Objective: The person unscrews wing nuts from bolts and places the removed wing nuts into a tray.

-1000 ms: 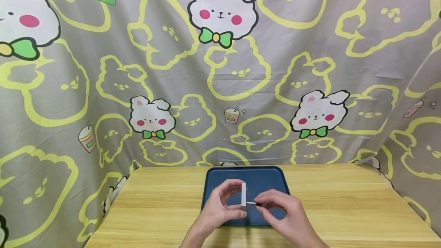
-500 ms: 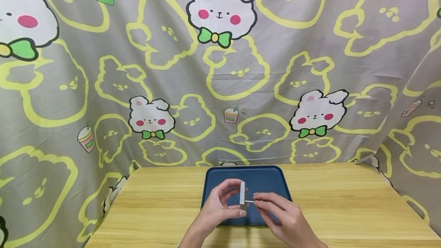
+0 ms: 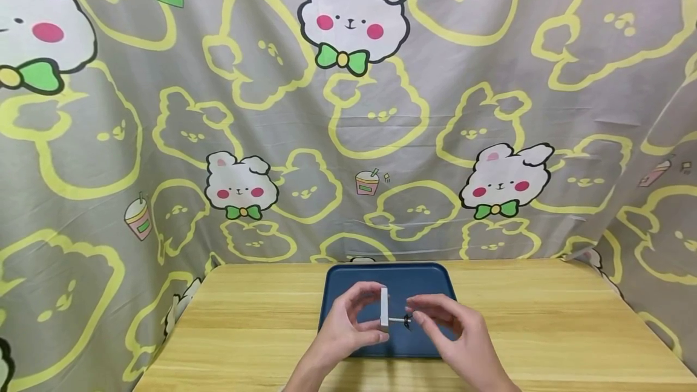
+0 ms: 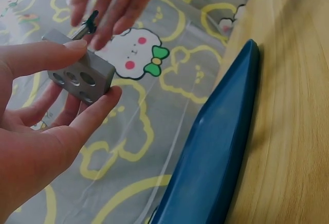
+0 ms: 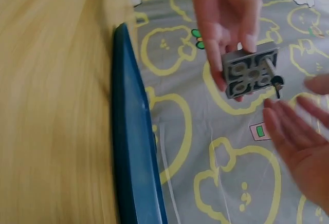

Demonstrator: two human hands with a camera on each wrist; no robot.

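Observation:
My left hand (image 3: 342, 330) grips a grey metal block (image 3: 384, 306) by its edges, thumb on one side and fingers on the other. Round holes (image 4: 73, 77) pierce the block's face in the left wrist view; its other face (image 5: 253, 73) is recessed, with several rings. A screw (image 3: 397, 320) sticks out of that recessed face towards the right. Its outer end carries a black wing-shaped head (image 5: 277, 84). My right hand (image 3: 460, 331) is beside this head with fingers loosely extended, and both wrist views show a gap between them.
A dark blue tray (image 3: 419, 277) lies on the wooden table (image 3: 261, 313) below the hands. Behind and at both sides hangs a grey curtain (image 3: 348, 132) printed with cartoon rabbits.
Half a second ago the right fingers covered the screw's head. They have since spread and drawn back to the right, uncovering it. The left hand and block stay nearly still.

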